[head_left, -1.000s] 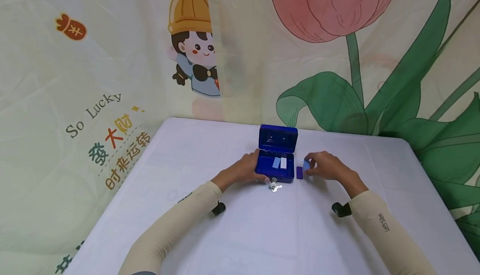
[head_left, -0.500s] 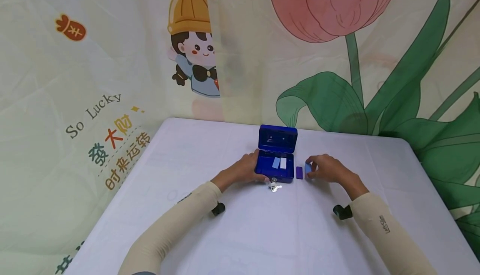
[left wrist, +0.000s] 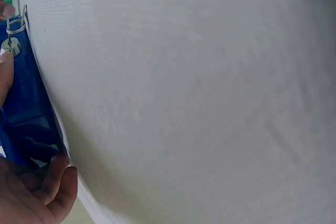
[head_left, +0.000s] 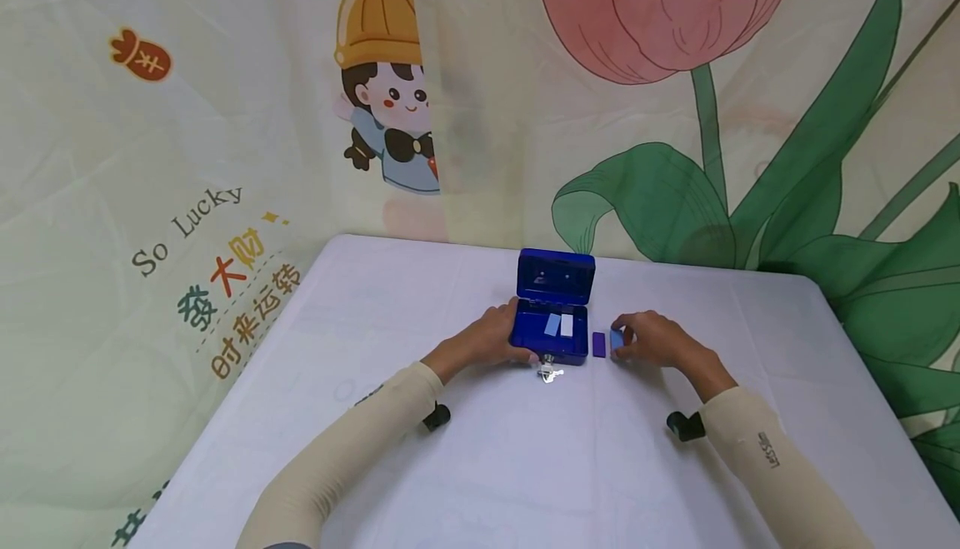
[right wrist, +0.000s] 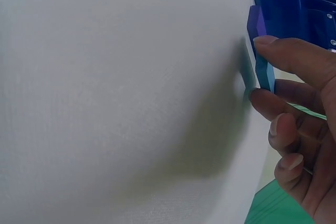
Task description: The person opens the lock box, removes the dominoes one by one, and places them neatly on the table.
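Observation:
A dark blue cash box (head_left: 550, 359) stands with its lid (head_left: 557, 276) up. Inside it lie a light blue block (head_left: 552, 325) and a white block (head_left: 567, 326), both flat like dominoes. My left hand (head_left: 497, 334) grips the box's left side, thumb along the front beside the lock (left wrist: 11, 46). Keys (head_left: 551, 376) hang from that lock. To the right of the box, a purple block (head_left: 598, 345) is on the table. Just beyond it, my right hand (head_left: 654, 337) pinches another light blue block (right wrist: 265, 74) between thumb and fingers, at or close to the tabletop.
A white cloth covers the table (head_left: 540, 466), whose far edge meets a printed curtain (head_left: 480, 116). Black wrist cameras (head_left: 684, 426) sit under both forearms. The box lid leans back near the table's far edge.
My right hand has shifted slightly right and toward me with the light blue block, widening the gap to the purple one. My left hand and the box have stayed in place.

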Demonstrator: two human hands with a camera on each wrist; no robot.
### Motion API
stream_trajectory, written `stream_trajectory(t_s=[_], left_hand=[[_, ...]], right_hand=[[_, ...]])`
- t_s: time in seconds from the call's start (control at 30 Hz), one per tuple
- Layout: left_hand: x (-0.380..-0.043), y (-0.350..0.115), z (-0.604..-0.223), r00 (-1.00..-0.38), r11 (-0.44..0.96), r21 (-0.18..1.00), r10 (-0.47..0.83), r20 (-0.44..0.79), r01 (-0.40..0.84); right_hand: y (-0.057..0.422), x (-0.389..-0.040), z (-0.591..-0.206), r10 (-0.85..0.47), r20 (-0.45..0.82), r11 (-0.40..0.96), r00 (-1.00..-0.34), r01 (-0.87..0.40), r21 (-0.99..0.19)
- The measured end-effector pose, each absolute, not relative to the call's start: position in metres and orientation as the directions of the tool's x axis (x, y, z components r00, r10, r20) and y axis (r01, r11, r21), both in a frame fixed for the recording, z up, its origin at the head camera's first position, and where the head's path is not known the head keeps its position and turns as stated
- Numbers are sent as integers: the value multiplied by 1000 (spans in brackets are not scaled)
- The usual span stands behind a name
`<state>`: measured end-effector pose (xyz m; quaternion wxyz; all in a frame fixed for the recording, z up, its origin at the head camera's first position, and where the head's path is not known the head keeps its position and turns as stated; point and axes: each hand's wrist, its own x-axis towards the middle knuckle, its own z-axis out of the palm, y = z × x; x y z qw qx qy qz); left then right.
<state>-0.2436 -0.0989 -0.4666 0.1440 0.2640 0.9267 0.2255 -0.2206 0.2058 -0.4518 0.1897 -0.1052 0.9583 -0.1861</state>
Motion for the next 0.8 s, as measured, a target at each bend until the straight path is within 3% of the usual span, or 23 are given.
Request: stream_trajectory(t_s=[0.8], left_hand=[[-242,-98,-464,-826,770,495,539,-165,403]], right_hand=[[207,-219,-457,-271,-326,911,-906,-132,-390]])
